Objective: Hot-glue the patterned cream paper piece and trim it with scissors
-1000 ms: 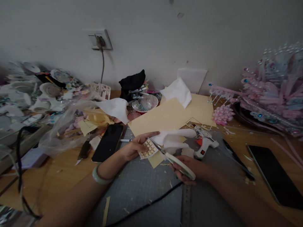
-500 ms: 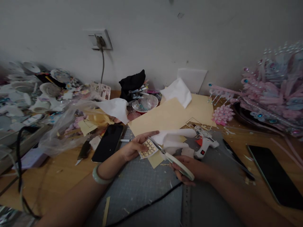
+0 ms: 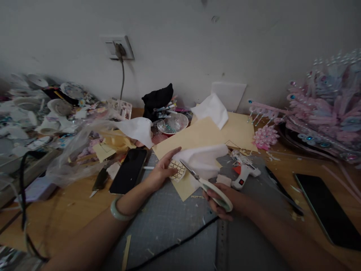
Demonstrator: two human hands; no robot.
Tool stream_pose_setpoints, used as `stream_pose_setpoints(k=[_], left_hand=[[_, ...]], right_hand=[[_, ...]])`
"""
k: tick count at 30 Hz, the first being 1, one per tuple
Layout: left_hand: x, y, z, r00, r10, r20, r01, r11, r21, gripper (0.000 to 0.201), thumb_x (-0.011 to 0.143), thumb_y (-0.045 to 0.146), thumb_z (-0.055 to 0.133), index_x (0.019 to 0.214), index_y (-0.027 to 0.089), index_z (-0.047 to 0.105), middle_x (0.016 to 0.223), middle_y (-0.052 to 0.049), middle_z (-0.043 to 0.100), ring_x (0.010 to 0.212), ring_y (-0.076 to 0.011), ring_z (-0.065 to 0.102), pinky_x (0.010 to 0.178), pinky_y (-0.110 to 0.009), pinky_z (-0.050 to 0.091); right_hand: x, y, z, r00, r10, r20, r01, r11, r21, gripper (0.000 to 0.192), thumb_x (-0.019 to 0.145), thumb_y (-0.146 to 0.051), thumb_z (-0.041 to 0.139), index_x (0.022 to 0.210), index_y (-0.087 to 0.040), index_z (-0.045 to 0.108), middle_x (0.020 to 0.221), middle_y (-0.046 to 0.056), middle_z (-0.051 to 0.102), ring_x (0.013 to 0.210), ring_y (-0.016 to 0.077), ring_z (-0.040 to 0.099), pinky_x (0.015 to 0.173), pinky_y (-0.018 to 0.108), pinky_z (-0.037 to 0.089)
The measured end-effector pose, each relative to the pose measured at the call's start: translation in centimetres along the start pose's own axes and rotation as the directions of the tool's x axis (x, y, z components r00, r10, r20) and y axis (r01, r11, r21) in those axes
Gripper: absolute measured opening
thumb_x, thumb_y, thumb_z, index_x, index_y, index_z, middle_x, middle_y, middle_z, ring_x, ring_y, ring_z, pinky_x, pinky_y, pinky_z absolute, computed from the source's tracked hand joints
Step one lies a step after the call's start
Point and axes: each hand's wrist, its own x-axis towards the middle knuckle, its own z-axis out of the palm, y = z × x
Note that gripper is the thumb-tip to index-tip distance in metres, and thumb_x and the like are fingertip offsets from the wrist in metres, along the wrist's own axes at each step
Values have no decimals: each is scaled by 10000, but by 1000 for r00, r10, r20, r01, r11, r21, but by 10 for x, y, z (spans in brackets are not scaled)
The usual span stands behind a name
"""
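My left hand (image 3: 163, 169) pinches a small white paper piece (image 3: 177, 169) printed with a gold lattice, a white fabric sheet (image 3: 203, 161) trailing off it to the right. My right hand (image 3: 222, 201) grips pale green-handled scissors (image 3: 210, 189); their blades point up-left to the edge of the paper piece. Both hands hover over a grey cutting mat (image 3: 169, 226). A beige paper sheet (image 3: 205, 137) lies just behind the hands.
A white glue gun (image 3: 244, 174) sits right of the scissors. One black phone (image 3: 129, 170) lies left, another (image 3: 328, 210) right. A pink beaded headdress (image 3: 321, 113) fills the far right, craft clutter (image 3: 42, 109) the left. A black cord (image 3: 175, 246) crosses the mat.
My left hand has turned the paper piece and lifted it slightly; the white fabric has spread out flatter. The scissors have shifted a little to the right with my right hand.
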Motion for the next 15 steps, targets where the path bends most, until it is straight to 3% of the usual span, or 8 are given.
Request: stream_pose_setpoints(k=[2,5,7,10,12,15], left_hand=[[-1,-1,1,988,129,-85,-106,967,231,659,608,103,613,1238,191,439,1327,-75,422,1201,-247,381,1007,-364,275],[-2,-1,3,951,262,-163,-157,864,478,607,651,114,574,1238,183,434,1339,-72,405,1280,-224,262,1073,-376,122],[-2,-3,2,930,304,-209,-168,854,493,599,679,136,557,1256,182,404,1344,-79,392,1274,-224,274,1072,-386,128],[2,-8,-3,878,362,-314,-228,892,391,609,707,177,546,1282,220,350,1353,-71,368,1245,-226,323,1047,-394,216],[5,-9,-6,797,446,-407,-303,878,371,629,729,194,535,1305,261,291,1382,-55,319,1255,-211,307,1040,-373,240],[3,-4,-5,622,637,-455,-413,761,500,654,742,194,541,1319,276,244,1390,-60,300,1281,-206,263,1054,-371,212]], right_hand=[[0,0,0,1000,9,-1,-9,1000,6,379,661,-511,594,692,-167,440,345,-78,474,194,58,354,210,147,242],[1,2,-1,1000,17,-17,-17,1000,1,387,650,-510,614,698,-166,443,342,-76,486,197,62,365,206,147,266],[1,3,-2,1000,15,-10,-15,1000,-3,393,647,-514,619,704,-165,446,349,-75,495,201,66,379,205,148,276],[2,3,-3,1000,11,-2,-11,1000,-4,402,643,-521,619,707,-164,446,363,-77,503,207,68,397,209,142,276],[3,3,-3,1000,9,6,-9,1000,-10,405,646,-528,609,707,-164,442,367,-80,499,209,68,404,214,142,280],[2,2,-1,1000,-3,13,3,999,-39,415,636,-536,606,726,-167,439,370,-82,493,223,75,421,224,147,293]])
